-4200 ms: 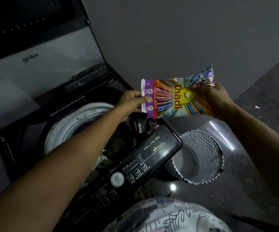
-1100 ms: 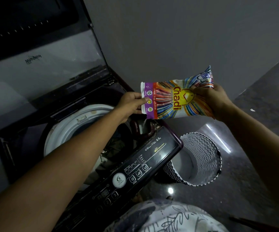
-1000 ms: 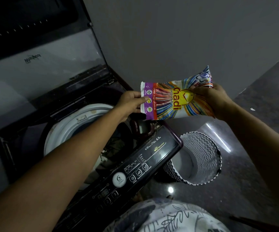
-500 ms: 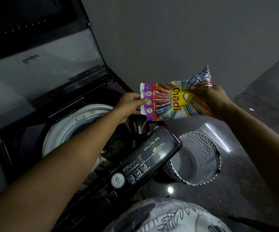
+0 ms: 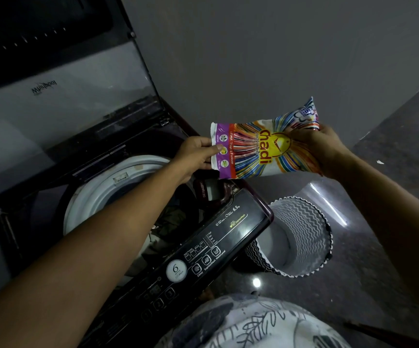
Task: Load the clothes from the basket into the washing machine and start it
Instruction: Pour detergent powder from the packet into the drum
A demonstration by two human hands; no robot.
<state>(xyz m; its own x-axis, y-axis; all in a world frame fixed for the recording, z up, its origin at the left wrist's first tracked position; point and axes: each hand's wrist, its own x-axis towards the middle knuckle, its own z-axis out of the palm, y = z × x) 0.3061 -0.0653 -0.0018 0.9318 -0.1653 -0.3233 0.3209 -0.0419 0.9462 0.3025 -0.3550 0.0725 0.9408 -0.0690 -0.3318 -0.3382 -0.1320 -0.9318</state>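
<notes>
Both hands grip the detergent packet (image 5: pixel 261 149) above the washing machine (image 5: pixel 218 227): left hand (image 5: pixel 197 154) pinching its end, right hand (image 5: pixel 321 149) clutching the other; basket (image 5: pixel 301 237) beside the machine.

1. A single head-worn, wide-angle view is given, looking forward and steeply down from standing height.
2. The open washing machine (image 5: pixel 133 222) is seen close below at left, the basket (image 5: pixel 301 237) on the floor at right.
3. Both forearms are seen reaching away from the camera.
</notes>
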